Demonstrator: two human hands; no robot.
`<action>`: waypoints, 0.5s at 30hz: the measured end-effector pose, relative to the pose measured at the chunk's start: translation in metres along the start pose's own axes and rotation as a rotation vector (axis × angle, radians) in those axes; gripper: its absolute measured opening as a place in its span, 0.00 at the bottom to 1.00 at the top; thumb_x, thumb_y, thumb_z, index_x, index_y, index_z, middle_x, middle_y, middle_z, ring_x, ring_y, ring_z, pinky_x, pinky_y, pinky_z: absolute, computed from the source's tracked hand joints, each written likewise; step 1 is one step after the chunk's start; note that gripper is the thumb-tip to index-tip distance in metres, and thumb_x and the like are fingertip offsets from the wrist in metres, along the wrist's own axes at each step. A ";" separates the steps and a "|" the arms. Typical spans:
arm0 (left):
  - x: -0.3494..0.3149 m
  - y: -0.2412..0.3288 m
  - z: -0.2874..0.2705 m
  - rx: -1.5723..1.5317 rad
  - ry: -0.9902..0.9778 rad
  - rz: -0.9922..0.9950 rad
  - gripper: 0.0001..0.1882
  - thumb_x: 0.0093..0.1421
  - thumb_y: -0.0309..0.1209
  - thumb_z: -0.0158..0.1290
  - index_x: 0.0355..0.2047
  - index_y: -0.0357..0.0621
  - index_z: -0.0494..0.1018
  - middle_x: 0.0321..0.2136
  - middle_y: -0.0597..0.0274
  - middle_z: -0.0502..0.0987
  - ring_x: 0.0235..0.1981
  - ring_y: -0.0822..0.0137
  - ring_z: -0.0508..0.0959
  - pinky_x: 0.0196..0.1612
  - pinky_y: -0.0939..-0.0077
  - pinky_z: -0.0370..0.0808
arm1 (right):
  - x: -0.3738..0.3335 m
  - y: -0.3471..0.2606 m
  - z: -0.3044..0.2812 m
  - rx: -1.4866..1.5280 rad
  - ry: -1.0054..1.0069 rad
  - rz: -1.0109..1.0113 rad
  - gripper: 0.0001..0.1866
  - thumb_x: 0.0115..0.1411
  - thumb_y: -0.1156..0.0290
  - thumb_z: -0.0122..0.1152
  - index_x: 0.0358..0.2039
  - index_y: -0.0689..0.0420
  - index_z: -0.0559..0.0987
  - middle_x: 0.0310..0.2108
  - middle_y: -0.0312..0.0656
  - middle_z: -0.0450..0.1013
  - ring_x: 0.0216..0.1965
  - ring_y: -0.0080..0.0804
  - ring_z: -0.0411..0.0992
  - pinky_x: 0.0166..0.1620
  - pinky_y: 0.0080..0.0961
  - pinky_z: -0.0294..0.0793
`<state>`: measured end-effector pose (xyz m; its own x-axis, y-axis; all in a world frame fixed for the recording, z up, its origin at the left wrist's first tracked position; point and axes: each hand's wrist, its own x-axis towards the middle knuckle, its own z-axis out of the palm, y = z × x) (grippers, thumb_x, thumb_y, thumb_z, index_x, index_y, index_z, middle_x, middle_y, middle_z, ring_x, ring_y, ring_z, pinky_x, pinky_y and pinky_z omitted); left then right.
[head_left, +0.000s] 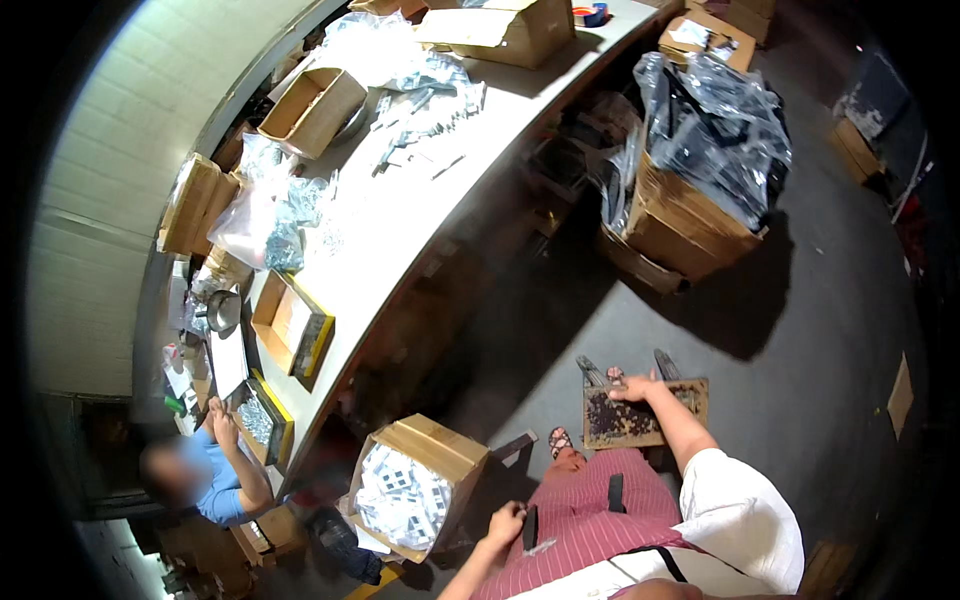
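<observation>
My right hand grips the upper edge of a small wooden stool, fingers over the edge and thumb out to the side. The stool's top is worn and dark-spotted, and two of its legs poke out past its far side. My left hand is held beside my left thigh with its fingers curled, close to a black strap on my red striped clothing. Whether anything is inside those fingers is hidden. Left of that hand, an open cardboard box holds many white and grey small parts.
A long white workbench curves along the left, bearing cartons, plastic bags and loose metal parts. A co-worker in blue works at its near end by a tray. A large carton with plastic-wrapped black items stands at far right.
</observation>
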<state>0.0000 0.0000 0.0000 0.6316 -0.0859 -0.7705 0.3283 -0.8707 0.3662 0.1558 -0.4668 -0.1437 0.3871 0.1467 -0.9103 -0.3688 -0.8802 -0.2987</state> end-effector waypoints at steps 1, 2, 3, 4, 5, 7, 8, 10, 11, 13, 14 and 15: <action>-0.021 -0.009 0.014 0.015 -0.022 -0.071 0.15 0.65 0.41 0.55 0.46 0.48 0.82 0.42 0.46 0.84 0.47 0.47 0.84 0.52 0.57 0.79 | 0.002 -0.002 0.014 0.078 -0.019 -0.033 0.65 0.53 0.20 0.57 0.78 0.52 0.49 0.79 0.50 0.43 0.79 0.43 0.43 0.77 0.56 0.40; -0.046 -0.011 0.027 -0.002 -0.023 -0.132 0.15 0.65 0.41 0.55 0.46 0.48 0.82 0.41 0.45 0.84 0.47 0.46 0.84 0.52 0.56 0.79 | 0.010 0.005 0.035 0.223 -0.059 -0.085 0.69 0.51 0.21 0.60 0.78 0.55 0.47 0.79 0.52 0.41 0.79 0.42 0.40 0.78 0.40 0.45; 0.022 0.050 0.021 -0.020 0.035 -0.133 0.15 0.65 0.41 0.55 0.46 0.49 0.82 0.41 0.45 0.84 0.46 0.45 0.84 0.51 0.56 0.79 | 0.030 0.006 -0.070 0.270 0.046 -0.083 0.66 0.49 0.22 0.64 0.75 0.60 0.57 0.75 0.56 0.52 0.76 0.48 0.51 0.75 0.34 0.55; -0.009 0.053 0.028 -0.005 -0.001 -0.175 0.15 0.65 0.41 0.55 0.45 0.48 0.81 0.42 0.44 0.84 0.46 0.43 0.83 0.50 0.54 0.79 | 0.026 -0.006 -0.055 0.279 -0.026 -0.075 0.64 0.48 0.22 0.65 0.71 0.62 0.64 0.72 0.57 0.59 0.73 0.49 0.58 0.73 0.37 0.59; 0.011 0.082 0.033 0.014 0.027 -0.100 0.14 0.65 0.40 0.55 0.44 0.46 0.81 0.41 0.44 0.83 0.45 0.42 0.83 0.49 0.53 0.79 | 0.027 0.003 -0.095 0.267 -0.024 -0.058 0.62 0.47 0.23 0.67 0.67 0.64 0.70 0.68 0.58 0.65 0.69 0.51 0.64 0.71 0.39 0.63; 0.016 0.111 0.044 0.042 0.078 -0.004 0.13 0.65 0.37 0.54 0.43 0.43 0.80 0.41 0.43 0.82 0.44 0.40 0.82 0.48 0.50 0.79 | 0.032 0.018 -0.123 0.319 0.061 -0.052 0.60 0.46 0.22 0.66 0.62 0.64 0.75 0.63 0.58 0.71 0.65 0.52 0.69 0.68 0.41 0.66; 0.022 0.123 0.046 0.022 0.085 0.018 0.12 0.65 0.36 0.54 0.43 0.42 0.79 0.41 0.43 0.82 0.44 0.40 0.82 0.48 0.50 0.78 | 0.033 0.027 -0.137 0.344 0.104 -0.050 0.59 0.46 0.21 0.66 0.60 0.65 0.78 0.61 0.58 0.73 0.63 0.52 0.72 0.67 0.42 0.67; 0.036 0.151 0.031 -0.014 0.113 0.059 0.11 0.65 0.34 0.54 0.43 0.42 0.79 0.40 0.42 0.81 0.44 0.40 0.81 0.48 0.50 0.78 | 0.051 0.043 -0.165 0.388 0.132 -0.057 0.61 0.48 0.20 0.62 0.65 0.65 0.72 0.64 0.58 0.71 0.66 0.53 0.68 0.69 0.42 0.65; 0.043 0.164 0.021 -0.081 0.148 0.047 0.11 0.65 0.33 0.54 0.43 0.41 0.79 0.41 0.41 0.81 0.45 0.40 0.81 0.49 0.51 0.78 | 0.062 0.048 -0.179 0.391 0.173 -0.044 0.62 0.49 0.20 0.60 0.66 0.65 0.71 0.64 0.58 0.70 0.67 0.53 0.68 0.69 0.42 0.64; 0.056 0.181 0.010 -0.153 0.195 0.040 0.11 0.65 0.33 0.54 0.43 0.40 0.79 0.42 0.41 0.80 0.46 0.40 0.80 0.49 0.52 0.77 | 0.060 0.047 -0.212 0.398 0.260 -0.039 0.60 0.54 0.20 0.56 0.69 0.62 0.68 0.67 0.60 0.67 0.67 0.55 0.66 0.69 0.44 0.63; 0.060 0.187 0.005 -0.171 0.225 0.056 0.11 0.66 0.33 0.54 0.43 0.40 0.78 0.42 0.41 0.80 0.46 0.40 0.80 0.49 0.52 0.77 | 0.057 0.046 -0.230 0.372 0.260 -0.046 0.60 0.55 0.21 0.54 0.70 0.62 0.66 0.67 0.61 0.66 0.67 0.56 0.66 0.68 0.45 0.64; 0.064 0.195 -0.003 -0.185 0.255 0.078 0.11 0.66 0.33 0.54 0.43 0.40 0.78 0.42 0.41 0.80 0.46 0.40 0.80 0.49 0.52 0.77 | 0.058 0.046 -0.248 0.350 0.264 -0.050 0.59 0.57 0.21 0.52 0.71 0.62 0.64 0.67 0.62 0.66 0.67 0.58 0.65 0.68 0.46 0.64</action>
<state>0.1063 -0.1742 0.0236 0.8077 -0.0044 -0.5896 0.3795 -0.7614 0.5256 0.3707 -0.6107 -0.1387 0.5980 0.0250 -0.8011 -0.5905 -0.6622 -0.4614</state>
